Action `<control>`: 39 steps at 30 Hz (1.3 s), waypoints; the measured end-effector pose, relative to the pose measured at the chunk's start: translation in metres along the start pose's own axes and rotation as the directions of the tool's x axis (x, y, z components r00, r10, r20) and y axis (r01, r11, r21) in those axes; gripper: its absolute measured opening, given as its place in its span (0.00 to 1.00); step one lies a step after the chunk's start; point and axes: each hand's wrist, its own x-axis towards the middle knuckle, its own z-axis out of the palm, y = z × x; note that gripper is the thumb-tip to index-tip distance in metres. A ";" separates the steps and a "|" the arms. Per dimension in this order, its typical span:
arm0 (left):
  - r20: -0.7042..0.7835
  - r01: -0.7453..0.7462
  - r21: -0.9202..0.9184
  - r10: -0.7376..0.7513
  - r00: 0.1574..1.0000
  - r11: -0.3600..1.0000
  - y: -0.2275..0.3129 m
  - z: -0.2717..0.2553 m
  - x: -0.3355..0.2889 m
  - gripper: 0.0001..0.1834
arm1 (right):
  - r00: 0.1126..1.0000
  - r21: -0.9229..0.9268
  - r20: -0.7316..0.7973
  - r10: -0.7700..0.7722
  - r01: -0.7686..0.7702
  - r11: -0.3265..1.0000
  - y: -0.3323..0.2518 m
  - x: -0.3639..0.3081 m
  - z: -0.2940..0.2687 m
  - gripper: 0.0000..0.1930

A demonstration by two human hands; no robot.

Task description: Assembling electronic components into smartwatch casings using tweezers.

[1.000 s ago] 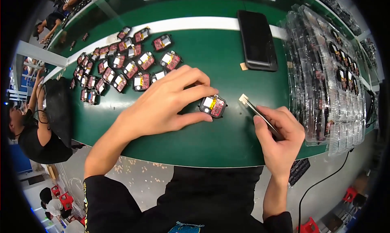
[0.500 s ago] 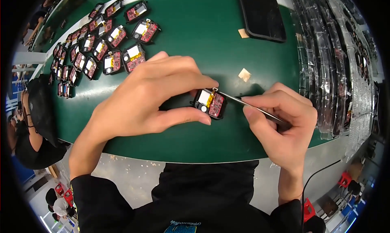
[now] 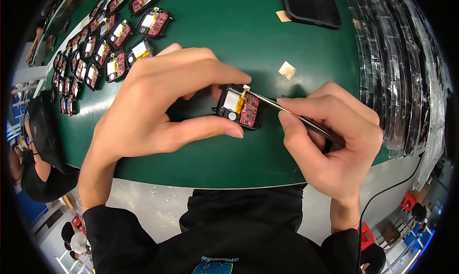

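Between the thumb and fingers of my left hand [image 3: 158, 107] is a small black device housing [image 3: 239, 107], its inside facing up. It bears a red circuit board, a white block, yellow tape and a round white part. My right hand [image 3: 334, 135] grips dark metal tweezers [image 3: 306, 120] in a pinch. Their tips touch, or nearly touch, the small white connector [image 3: 246, 87] on a short strip at the housing's upper edge. Whether the tips hold that connector I cannot tell.
Many similar opened housings [image 3: 114, 66] crowd the green table [image 3: 201, 171] at the far left. A black phone-like slab [image 3: 313, 6] lies at the far side, near two small tan squares [image 3: 287, 70]. Clear plastic trays [image 3: 382, 73] are stacked on the right. Another person's arm [image 3: 36, 135] shows at left.
The housing, both hands and the tweezers sit slightly higher in the picture. The table's things have shifted too, as the view moved. The tweezer tips stay at the connector.
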 end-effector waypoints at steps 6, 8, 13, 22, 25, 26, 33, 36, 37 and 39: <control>-0.027 0.021 0.031 -0.020 0.999 0.999 -0.001 0.002 0.001 0.33 | 0.984 -0.123 -0.093 -0.152 0.140 0.982 0.005 -0.004 0.006 0.15; -0.033 0.029 0.040 -0.028 0.999 0.999 0.000 0.002 0.001 0.33 | 0.972 -0.152 -0.124 -0.198 0.178 0.972 0.007 -0.006 0.008 0.17; -0.037 0.022 0.003 -0.022 0.999 1.000 -0.001 0.002 0.002 0.31 | 0.972 -0.168 -0.098 -0.213 0.195 0.966 0.006 -0.005 0.008 0.18; 0.036 -0.017 0.000 0.017 0.999 1.000 -0.010 -0.003 -0.001 0.34 | 0.990 -0.077 -0.058 -0.127 0.123 0.989 0.001 -0.004 0.004 0.16; 0.051 -0.033 -0.002 0.033 0.998 0.999 -0.012 -0.005 -0.001 0.34 | 0.997 -0.033 -0.030 -0.073 0.072 0.997 -0.001 -0.003 0.001 0.14; 0.052 -0.033 -0.002 0.033 0.998 0.999 -0.013 -0.006 -0.001 0.34 | 0.998 -0.025 -0.021 -0.065 0.065 0.998 0.000 -0.003 0.001 0.14; 0.105 -0.051 -0.006 0.051 0.993 0.999 -0.015 -0.010 -0.001 0.34 | 1.000 -0.007 -0.003 -0.020 0.020 1.000 0.000 -0.004 0.002 0.13; 0.108 -0.056 0.000 0.056 0.993 0.998 -0.014 -0.011 -0.001 0.34 | 1.000 -0.006 0.012 -0.017 0.017 1.000 -0.001 -0.004 0.003 0.13; 0.104 -0.065 0.000 0.065 0.992 0.998 -0.015 -0.010 0.000 0.34 | 1.000 -0.005 0.003 -0.016 0.016 1.000 -0.001 -0.004 0.003 0.13; 0.110 -0.062 -0.003 0.062 0.992 0.998 -0.015 -0.009 0.001 0.34 | 1.000 -0.003 -0.005 -0.014 0.014 1.000 0.000 -0.005 0.003 0.13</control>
